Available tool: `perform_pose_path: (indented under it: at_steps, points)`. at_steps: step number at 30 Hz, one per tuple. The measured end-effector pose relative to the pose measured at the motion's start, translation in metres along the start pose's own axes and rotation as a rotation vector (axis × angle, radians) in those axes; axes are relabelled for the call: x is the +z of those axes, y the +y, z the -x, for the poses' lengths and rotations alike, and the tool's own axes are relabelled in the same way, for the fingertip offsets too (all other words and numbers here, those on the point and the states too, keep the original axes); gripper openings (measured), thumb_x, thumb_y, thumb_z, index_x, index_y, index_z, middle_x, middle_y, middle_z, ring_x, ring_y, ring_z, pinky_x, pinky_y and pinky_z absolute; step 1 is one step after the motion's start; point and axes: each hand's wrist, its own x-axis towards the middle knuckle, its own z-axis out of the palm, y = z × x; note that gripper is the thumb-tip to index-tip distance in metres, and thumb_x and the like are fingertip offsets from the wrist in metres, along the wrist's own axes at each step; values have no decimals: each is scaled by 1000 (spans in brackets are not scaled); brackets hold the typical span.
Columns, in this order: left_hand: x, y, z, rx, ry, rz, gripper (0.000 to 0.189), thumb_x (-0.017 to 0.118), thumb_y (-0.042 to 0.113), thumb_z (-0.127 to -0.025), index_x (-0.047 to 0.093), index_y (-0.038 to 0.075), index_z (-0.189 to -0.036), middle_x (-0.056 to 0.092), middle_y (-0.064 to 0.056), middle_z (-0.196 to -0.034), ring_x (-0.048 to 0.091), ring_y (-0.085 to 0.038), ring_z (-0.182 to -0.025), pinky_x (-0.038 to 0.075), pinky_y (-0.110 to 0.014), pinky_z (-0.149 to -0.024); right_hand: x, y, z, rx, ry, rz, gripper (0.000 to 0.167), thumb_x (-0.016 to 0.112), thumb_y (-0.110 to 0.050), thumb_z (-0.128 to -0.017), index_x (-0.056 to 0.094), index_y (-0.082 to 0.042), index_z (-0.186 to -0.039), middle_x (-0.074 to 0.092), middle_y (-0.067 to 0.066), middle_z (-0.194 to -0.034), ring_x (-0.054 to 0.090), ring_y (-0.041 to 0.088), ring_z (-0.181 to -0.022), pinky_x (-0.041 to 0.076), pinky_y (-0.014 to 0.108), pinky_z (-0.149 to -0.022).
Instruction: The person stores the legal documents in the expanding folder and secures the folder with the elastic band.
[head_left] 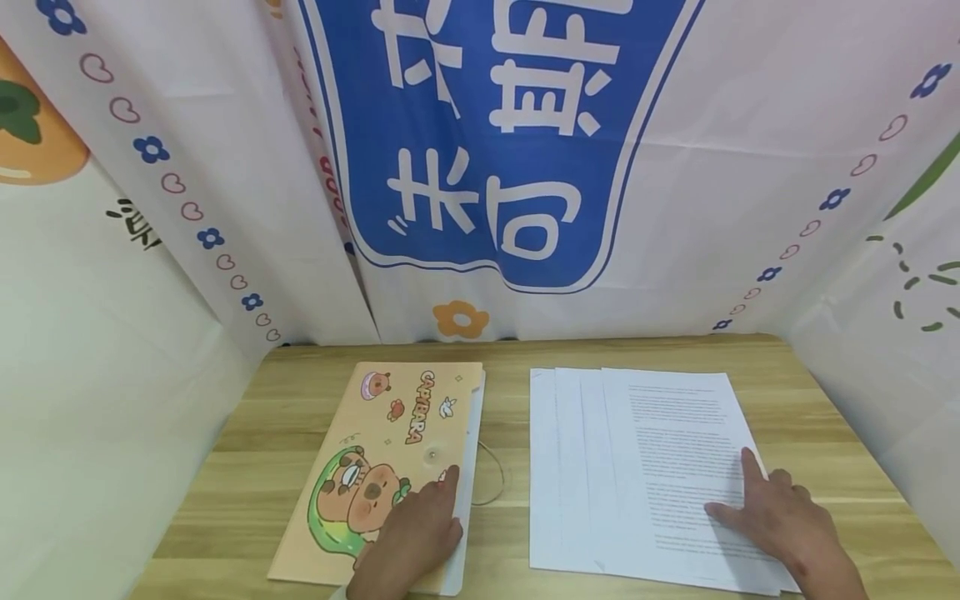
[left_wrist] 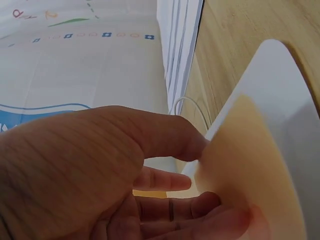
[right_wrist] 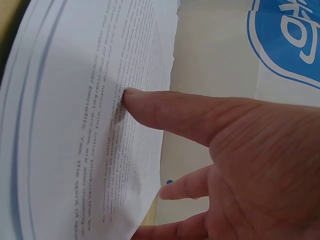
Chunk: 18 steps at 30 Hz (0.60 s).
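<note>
An orange capybara-print folder [head_left: 405,408] lies on the left half of the table. My left hand [head_left: 416,533] is at its right edge, with the index finger stretched over the cover. In the left wrist view, the thumb and curled fingers of that hand [left_wrist: 165,145] pinch the edge of the orange flap [left_wrist: 240,155], above a pale inner layer. Several sheets of paper [head_left: 675,467] lie slightly fanned to the right, the top one printed with text. My right hand [head_left: 787,517] rests at their right edge, its thumb touching the printed page [right_wrist: 105,165] and its index finger extended.
A thin looped cord [head_left: 491,475] sticks out from the folder's right side. Wood-grain tabletop [head_left: 502,550] shows between folder and papers. White printed cloth [head_left: 720,167] with a blue sign rises behind the table and along both sides.
</note>
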Motion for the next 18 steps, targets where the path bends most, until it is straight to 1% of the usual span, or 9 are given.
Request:
perform_pose_path:
  at_steps: [3, 7, 8, 11, 13, 15, 18]
  points:
    - [0, 1, 0, -13, -2, 25, 64, 65, 6, -88, 46, -2, -148, 64, -26, -123, 66, -46, -105, 52, -61, -88, 1, 1, 0, -10, 16, -5, 115, 70, -65, -85, 21, 16, -149, 47, 42, -106, 54, 55, -93, 48, 64, -70]
    - [-1, 0, 2, -3, 16, 30, 65, 64, 4, -87, 45, -4, -149, 64, -27, -123, 66, -46, -105, 52, -61, -88, 1, 2, 1, -24, 51, -31, 119, 74, -64, -82, 18, 15, -150, 45, 41, -103, 54, 52, -89, 48, 60, -66]
    - [-1, 0, 3, 7, 22, 31, 65, 64, 4, -87, 45, -5, -148, 65, -27, -122, 67, -45, -102, 53, -60, -87, 1, 2, 1, -24, 60, -41, 120, 75, -64, -81, 17, 15, -150, 44, 42, -103, 54, 52, -89, 48, 60, -65]
    - [-5, -1, 5, 42, 40, 44, 64, 64, 4, -87, 45, -8, -147, 66, -28, -117, 68, -35, -89, 56, -52, -79, 1, 2, 1, -17, 90, -77, 124, 80, -61, -78, 13, 13, -152, 41, 43, -105, 53, 51, -89, 48, 58, -64]
    - [-9, -2, 7, 73, 67, 53, 63, 63, 4, -87, 45, -10, -147, 67, -28, -113, 65, -27, -78, 55, -46, -72, 1, 1, 1, -12, 108, -102, 126, 83, -57, -76, 10, 11, -154, 40, 44, -107, 54, 50, -87, 48, 58, -64]
    - [-12, -4, 10, 93, 96, 61, 63, 61, 3, -87, 45, -12, -146, 68, -27, -109, 58, -21, -71, 52, -40, -64, 1, 0, 0, -10, 116, -126, 126, 84, -52, -76, 6, 8, -155, 39, 45, -109, 56, 48, -83, 48, 59, -65]
    - [-16, -3, 11, 122, 142, 60, 63, 59, 2, -87, 45, -12, -146, 69, -25, -106, 53, -18, -66, 48, -36, -60, -3, 3, -1, -15, 112, -155, 122, 83, -44, -79, 4, 10, -154, 40, 46, -110, 58, 46, -81, 48, 60, -68]
